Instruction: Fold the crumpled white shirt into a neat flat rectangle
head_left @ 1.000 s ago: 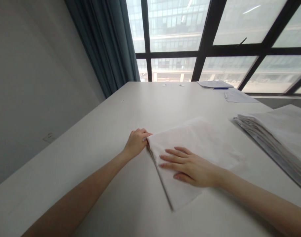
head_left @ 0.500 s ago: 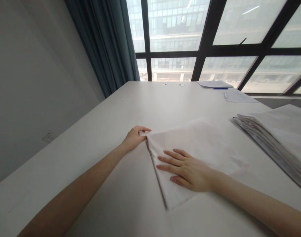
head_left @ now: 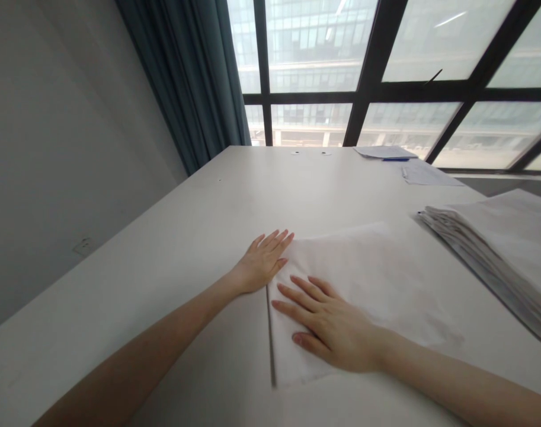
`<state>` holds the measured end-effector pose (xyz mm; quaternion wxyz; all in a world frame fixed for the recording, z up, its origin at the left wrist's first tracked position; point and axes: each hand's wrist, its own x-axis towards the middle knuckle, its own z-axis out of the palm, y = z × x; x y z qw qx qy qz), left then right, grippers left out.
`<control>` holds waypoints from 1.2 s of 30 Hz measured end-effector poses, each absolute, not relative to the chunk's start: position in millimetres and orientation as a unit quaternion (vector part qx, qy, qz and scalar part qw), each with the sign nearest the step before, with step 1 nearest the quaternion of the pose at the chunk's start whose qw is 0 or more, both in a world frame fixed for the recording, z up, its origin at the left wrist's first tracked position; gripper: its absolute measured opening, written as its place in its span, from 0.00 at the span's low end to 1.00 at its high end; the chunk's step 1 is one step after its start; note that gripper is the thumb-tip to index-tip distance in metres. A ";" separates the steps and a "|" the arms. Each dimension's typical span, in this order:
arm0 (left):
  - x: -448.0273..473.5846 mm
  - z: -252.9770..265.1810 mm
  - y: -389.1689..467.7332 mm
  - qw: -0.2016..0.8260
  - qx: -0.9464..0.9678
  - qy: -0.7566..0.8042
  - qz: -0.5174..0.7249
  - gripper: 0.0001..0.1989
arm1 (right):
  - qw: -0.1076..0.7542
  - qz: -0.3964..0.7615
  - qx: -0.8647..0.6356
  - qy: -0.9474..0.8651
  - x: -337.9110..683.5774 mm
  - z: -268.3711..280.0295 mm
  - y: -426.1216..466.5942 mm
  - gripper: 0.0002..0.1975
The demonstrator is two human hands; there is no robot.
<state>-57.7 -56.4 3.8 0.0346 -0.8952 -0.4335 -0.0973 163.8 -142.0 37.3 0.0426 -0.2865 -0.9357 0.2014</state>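
Observation:
A folded white cloth (head_left: 368, 267) lies on the white table in front of me, its folded edge on the left side. My left hand (head_left: 263, 259) rests flat over the cloth's far left corner, fingers stretched out and pointing away from me. Palm down with spread fingers, my right hand (head_left: 327, 323) lies on the near left part of the cloth. The cloth's far left corner is hidden under my left hand, and my right forearm covers some of its near side. Neither hand grips anything.
A thick stack of folded white cloths (head_left: 496, 249) sits at the table's right edge. Papers (head_left: 386, 152) with a blue pen (head_left: 395, 159) on them lie at the far right, near another white sheet (head_left: 430, 175). A blue curtain (head_left: 199, 77) and windows stand behind the white table (head_left: 270, 190).
My left hand has let go of the cloth's corner and now lies flat on it, further right. My right hand moved slightly toward me. The cloth's left edge has turned and runs straighter.

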 end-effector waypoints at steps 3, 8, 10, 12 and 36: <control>-59.9 1.2 -54.3 0.039 -0.889 -0.450 -0.079 0.28 | 0.051 0.238 -0.281 -0.928 163.9 43.2 -140.5 0.28; -60.1 4.2 -55.3 0.018 -0.886 -0.460 -0.045 0.30 | 0.136 0.304 -0.276 -0.902 192.9 59.8 -110.0 0.16; -61.1 6.1 -56.3 -0.003 -0.886 -0.462 -0.031 0.30 | 0.207 0.181 -0.344 -0.898 215.2 61.8 -86.9 0.15; -62.4 7.3 -56.9 -0.021 -0.885 -0.464 -0.023 0.30 | 0.207 0.069 -0.407 -0.887 238.2 58.9 -61.2 0.17; -22.8 41.5 -49.3 -0.067 -0.884 -0.459 -0.061 0.19 | 0.001 0.116 -0.478 -0.871 230.1 65.3 -44.5 0.26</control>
